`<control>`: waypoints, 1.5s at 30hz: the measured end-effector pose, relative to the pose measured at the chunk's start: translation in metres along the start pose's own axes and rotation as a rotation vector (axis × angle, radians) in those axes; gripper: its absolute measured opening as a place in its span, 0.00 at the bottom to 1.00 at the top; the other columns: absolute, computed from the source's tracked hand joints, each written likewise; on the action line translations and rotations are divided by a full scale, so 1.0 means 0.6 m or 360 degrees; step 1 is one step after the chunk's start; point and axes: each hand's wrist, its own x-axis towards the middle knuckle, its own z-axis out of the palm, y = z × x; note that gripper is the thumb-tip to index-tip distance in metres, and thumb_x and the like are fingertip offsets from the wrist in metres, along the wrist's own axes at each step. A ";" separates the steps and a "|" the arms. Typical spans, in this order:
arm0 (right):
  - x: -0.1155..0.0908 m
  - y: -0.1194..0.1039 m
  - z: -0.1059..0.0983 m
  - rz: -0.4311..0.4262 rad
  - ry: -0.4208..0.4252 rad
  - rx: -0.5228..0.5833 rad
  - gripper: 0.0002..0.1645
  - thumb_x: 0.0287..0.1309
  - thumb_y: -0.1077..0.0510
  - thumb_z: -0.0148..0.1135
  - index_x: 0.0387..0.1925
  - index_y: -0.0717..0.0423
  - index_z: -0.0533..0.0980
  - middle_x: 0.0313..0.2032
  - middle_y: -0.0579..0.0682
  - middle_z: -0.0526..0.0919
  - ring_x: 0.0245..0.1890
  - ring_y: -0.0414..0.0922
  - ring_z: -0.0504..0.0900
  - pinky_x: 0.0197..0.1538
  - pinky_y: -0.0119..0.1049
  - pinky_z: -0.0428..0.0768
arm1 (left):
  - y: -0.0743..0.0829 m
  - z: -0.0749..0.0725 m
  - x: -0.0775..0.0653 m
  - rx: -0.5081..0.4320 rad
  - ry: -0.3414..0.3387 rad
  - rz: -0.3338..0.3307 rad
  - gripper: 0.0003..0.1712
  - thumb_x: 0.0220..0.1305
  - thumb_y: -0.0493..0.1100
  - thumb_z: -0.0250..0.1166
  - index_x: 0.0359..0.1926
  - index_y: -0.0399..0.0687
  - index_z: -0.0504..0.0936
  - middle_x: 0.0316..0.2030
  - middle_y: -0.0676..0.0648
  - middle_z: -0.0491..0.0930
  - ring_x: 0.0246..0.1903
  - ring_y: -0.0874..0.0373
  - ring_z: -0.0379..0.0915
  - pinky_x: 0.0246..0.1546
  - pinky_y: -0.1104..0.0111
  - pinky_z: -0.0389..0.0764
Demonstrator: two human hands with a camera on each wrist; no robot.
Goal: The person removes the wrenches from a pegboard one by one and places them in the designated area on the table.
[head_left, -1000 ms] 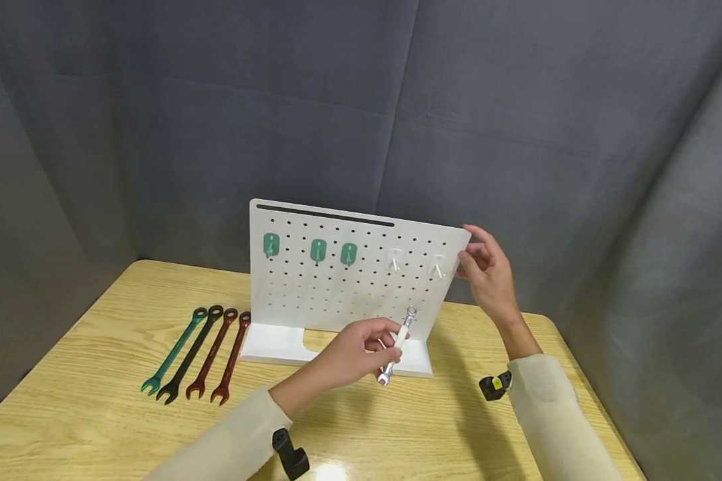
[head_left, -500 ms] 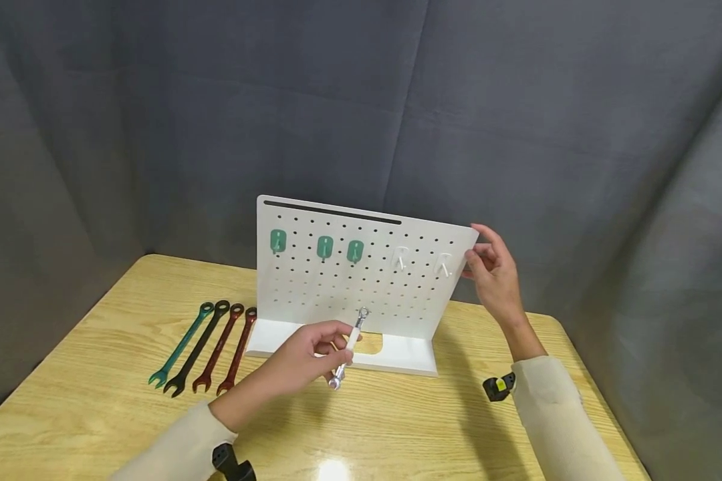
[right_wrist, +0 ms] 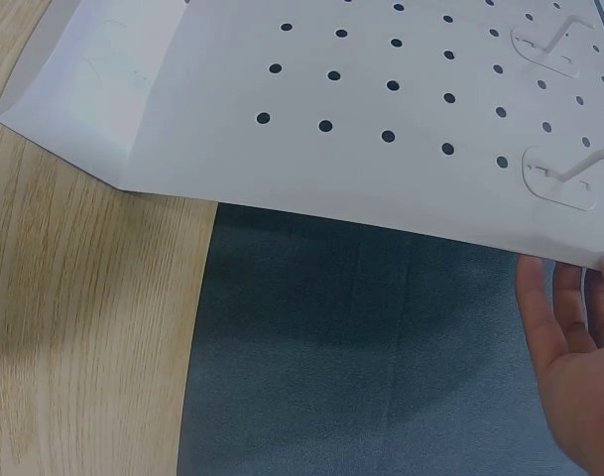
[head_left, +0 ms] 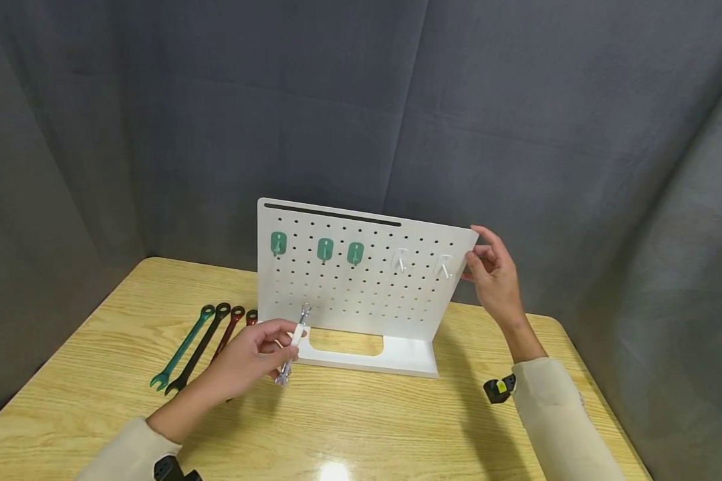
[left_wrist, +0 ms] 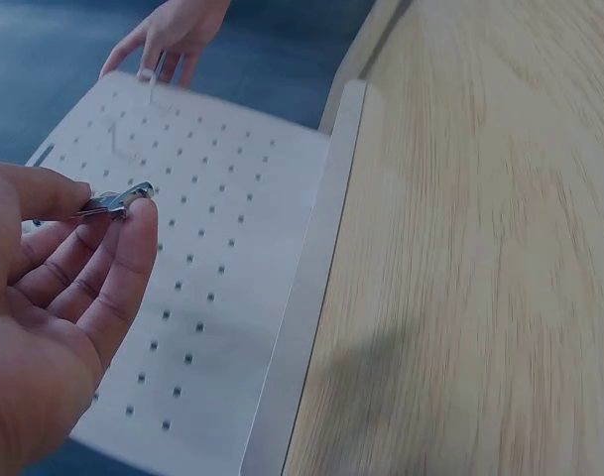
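My left hand (head_left: 249, 364) pinches a small silver combination wrench (head_left: 305, 314) between thumb and fingers, its ring end up and a white band round its middle. It stands in front of the lower left of a white pegboard (head_left: 361, 287). In the left wrist view the wrench (left_wrist: 128, 200) shows end-on past the fingertips. My right hand (head_left: 495, 277) grips the board's upper right edge, thumb in front and fingers reaching behind. Three green hooks, one a green hook (head_left: 279, 243) at far left, and two clear-white hooks, one a white hook (right_wrist: 559, 178), sit on the board.
Left of the pegboard lie a teal wrench (head_left: 183, 344), a black wrench (head_left: 207, 339) and two red ones, including a red wrench (head_left: 251, 316), partly covered by my left hand. The board's white base (head_left: 409, 357) rests on a wooden table (head_left: 397, 427). Grey curtains hang behind.
My left hand has moved left with the silver wrench, from the board's lower right to its lower left, now overlapping the red wrenches. My right hand keeps its grip on the edge.
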 end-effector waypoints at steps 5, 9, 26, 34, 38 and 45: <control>0.002 0.001 0.001 0.0002 -0.0011 0.0020 0.30 0.73 0.69 0.57 0.73 0.58 0.66 0.46 0.67 0.78 0.42 0.44 0.82 0.42 0.30 0.85 | -0.011 -0.038 -0.014 0.0057 0.0085 0.0022 0.20 0.73 0.35 0.64 0.60 0.28 0.76 0.38 0.40 0.80 0.29 0.55 0.81 0.29 0.61 0.86; 0.000 0.003 0.000 0.0000 -0.0001 -0.0005 0.31 0.73 0.70 0.56 0.73 0.58 0.66 0.46 0.67 0.78 0.41 0.45 0.82 0.41 0.30 0.85 | -0.022 -0.072 -0.019 0.0119 0.0151 0.0069 0.21 0.73 0.34 0.64 0.61 0.26 0.75 0.39 0.39 0.81 0.32 0.54 0.82 0.29 0.62 0.86; -0.006 -0.046 0.006 0.0032 -0.0013 0.0005 0.30 0.72 0.75 0.54 0.72 0.63 0.64 0.46 0.72 0.76 0.41 0.46 0.82 0.42 0.29 0.85 | -0.080 -0.173 -0.057 0.0396 0.0380 -0.0159 0.22 0.77 0.40 0.60 0.62 0.25 0.73 0.40 0.36 0.81 0.31 0.55 0.78 0.30 0.64 0.84; -0.005 -0.047 0.007 0.0045 -0.0026 -0.0002 0.30 0.72 0.74 0.54 0.72 0.63 0.65 0.46 0.72 0.76 0.41 0.49 0.82 0.42 0.30 0.85 | -0.106 -0.225 -0.074 0.0580 0.0544 -0.0249 0.20 0.79 0.41 0.59 0.60 0.27 0.76 0.38 0.38 0.80 0.28 0.55 0.76 0.27 0.64 0.82; -0.003 -0.049 0.007 0.0044 -0.0015 0.0012 0.30 0.71 0.74 0.55 0.72 0.64 0.65 0.45 0.72 0.76 0.40 0.53 0.81 0.41 0.31 0.85 | -0.115 -0.241 -0.079 0.0685 0.0548 -0.0320 0.20 0.78 0.42 0.59 0.57 0.27 0.77 0.34 0.41 0.78 0.26 0.55 0.73 0.25 0.65 0.81; -0.003 -0.042 0.004 0.0045 -0.0006 0.0023 0.30 0.71 0.75 0.54 0.72 0.65 0.65 0.45 0.72 0.75 0.40 0.54 0.81 0.41 0.33 0.86 | -0.127 -0.260 -0.081 0.0749 0.0462 -0.0398 0.15 0.76 0.37 0.60 0.52 0.24 0.77 0.30 0.44 0.76 0.25 0.54 0.72 0.23 0.64 0.81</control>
